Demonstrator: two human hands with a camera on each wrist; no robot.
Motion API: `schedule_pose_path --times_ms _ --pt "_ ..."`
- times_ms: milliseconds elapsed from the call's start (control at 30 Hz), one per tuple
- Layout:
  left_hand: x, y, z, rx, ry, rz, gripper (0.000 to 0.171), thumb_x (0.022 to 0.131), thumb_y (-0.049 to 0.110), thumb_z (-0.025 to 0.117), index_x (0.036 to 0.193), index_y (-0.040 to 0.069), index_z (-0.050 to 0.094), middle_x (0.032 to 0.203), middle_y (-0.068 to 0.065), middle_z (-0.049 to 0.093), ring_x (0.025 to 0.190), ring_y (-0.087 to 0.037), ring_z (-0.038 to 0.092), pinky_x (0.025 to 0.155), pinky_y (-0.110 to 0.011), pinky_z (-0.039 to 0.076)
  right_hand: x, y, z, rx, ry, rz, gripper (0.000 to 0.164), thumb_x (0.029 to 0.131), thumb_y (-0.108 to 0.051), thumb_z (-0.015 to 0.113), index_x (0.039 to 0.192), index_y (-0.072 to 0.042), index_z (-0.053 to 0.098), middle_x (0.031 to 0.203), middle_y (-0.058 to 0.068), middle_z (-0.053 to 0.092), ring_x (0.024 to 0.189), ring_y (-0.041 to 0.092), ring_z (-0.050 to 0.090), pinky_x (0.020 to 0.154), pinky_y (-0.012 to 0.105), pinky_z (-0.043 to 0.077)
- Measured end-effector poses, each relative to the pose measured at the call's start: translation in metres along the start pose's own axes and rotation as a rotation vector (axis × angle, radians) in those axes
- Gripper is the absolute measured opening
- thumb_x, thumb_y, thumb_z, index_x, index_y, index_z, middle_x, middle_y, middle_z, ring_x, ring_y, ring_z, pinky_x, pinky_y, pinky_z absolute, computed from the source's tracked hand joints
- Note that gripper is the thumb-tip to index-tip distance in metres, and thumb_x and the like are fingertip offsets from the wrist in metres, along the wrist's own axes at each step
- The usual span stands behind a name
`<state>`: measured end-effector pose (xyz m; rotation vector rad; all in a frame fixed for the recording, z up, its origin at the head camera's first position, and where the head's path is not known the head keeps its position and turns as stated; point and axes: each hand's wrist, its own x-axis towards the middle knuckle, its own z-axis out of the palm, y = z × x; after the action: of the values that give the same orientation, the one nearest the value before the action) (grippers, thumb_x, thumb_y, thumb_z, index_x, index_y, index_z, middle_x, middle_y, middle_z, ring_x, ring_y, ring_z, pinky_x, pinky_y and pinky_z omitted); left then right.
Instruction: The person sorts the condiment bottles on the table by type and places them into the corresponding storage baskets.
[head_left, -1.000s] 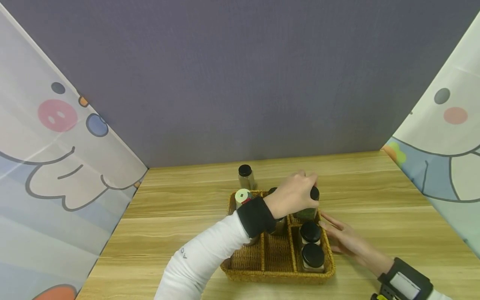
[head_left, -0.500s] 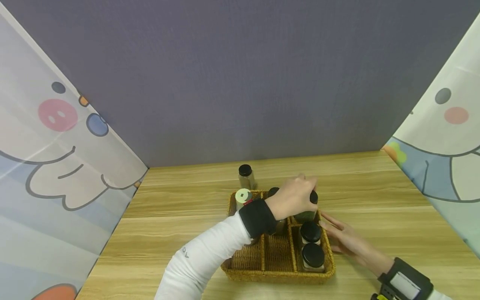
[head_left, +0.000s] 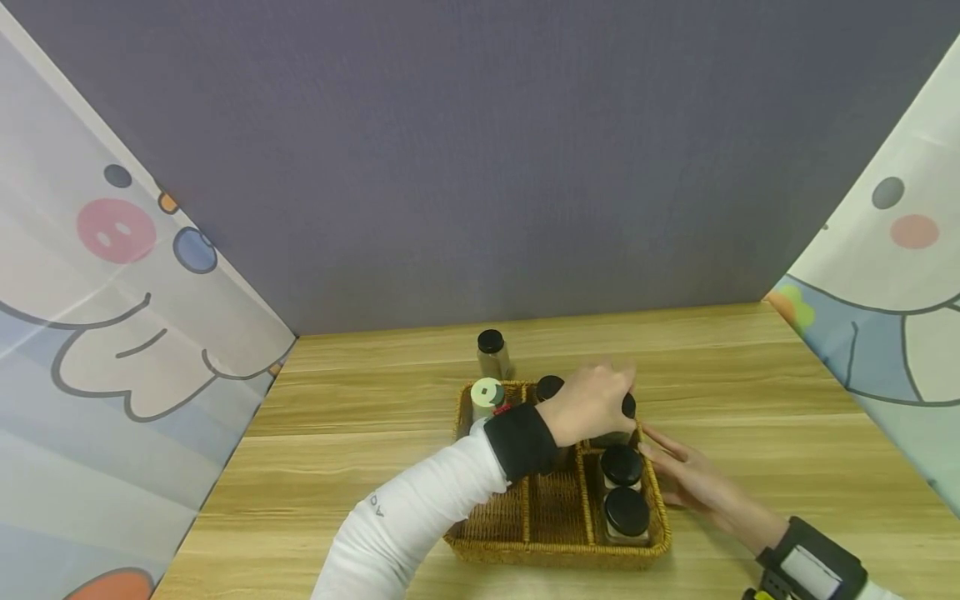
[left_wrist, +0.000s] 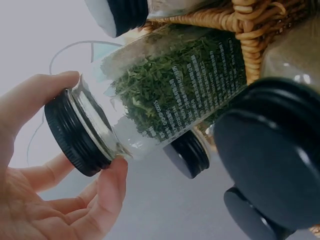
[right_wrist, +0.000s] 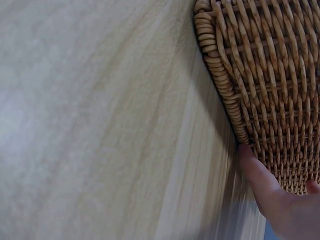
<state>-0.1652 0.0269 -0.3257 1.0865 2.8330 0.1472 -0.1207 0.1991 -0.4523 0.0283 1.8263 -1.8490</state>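
Observation:
A glass jar of dried green herbs with a black screw lid is pinched at its lid and neck by my left hand, thumb and fingers around it. It sits in the back right compartment of the divided wicker basket; whether its base touches the bottom is hidden. My right hand rests against the basket's right side, with extended fingers on the woven wall. Two black-lidded jars, a rear one and a front one, stand in the right front compartment.
Behind the basket a black-lidded jar stands on the wooden table. A pale-green-topped container is in the left section, and a black-lidded jar in the middle one. A grey panel rises behind the table.
My left hand has moved slightly down and right, and the herb jar has sunk lower into its compartment. My right hand has stayed against the basket.

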Motion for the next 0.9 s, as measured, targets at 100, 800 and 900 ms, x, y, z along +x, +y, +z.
schedule_pose_path --times_ms 100,800,900 --pt "0.000 0.000 0.002 0.006 -0.012 0.003 0.037 0.075 0.037 0.068 0.102 0.017 0.052 0.083 0.005 0.051 0.071 -0.008 0.049 0.054 -0.015 0.038 0.000 0.000 0.000 0.000 -0.003 0.000 0.068 0.093 -0.034 0.041 0.143 -0.011 0.001 0.142 0.027 -0.009 0.126 0.049 0.004 0.088 0.056 0.039" --pt "0.002 0.003 0.015 0.041 -0.061 -0.038 0.053 0.076 0.035 0.068 0.121 0.018 0.047 0.098 0.002 0.055 0.081 -0.011 0.053 0.056 -0.015 0.040 -0.002 0.000 0.001 0.003 -0.005 -0.017 0.068 0.093 -0.033 0.041 0.142 -0.008 0.000 0.142 0.029 -0.003 0.126 0.049 0.004 0.090 0.059 0.035" --pt "0.002 0.002 0.016 0.047 -0.063 -0.043 0.058 0.076 0.035 0.068 0.126 0.018 0.045 0.102 0.000 0.056 0.084 -0.013 0.054 0.058 -0.017 0.042 -0.002 0.000 0.001 -0.004 -0.008 -0.012 0.068 0.093 -0.033 0.041 0.142 -0.009 0.000 0.142 0.029 -0.004 0.126 0.049 0.003 0.089 0.060 0.034"
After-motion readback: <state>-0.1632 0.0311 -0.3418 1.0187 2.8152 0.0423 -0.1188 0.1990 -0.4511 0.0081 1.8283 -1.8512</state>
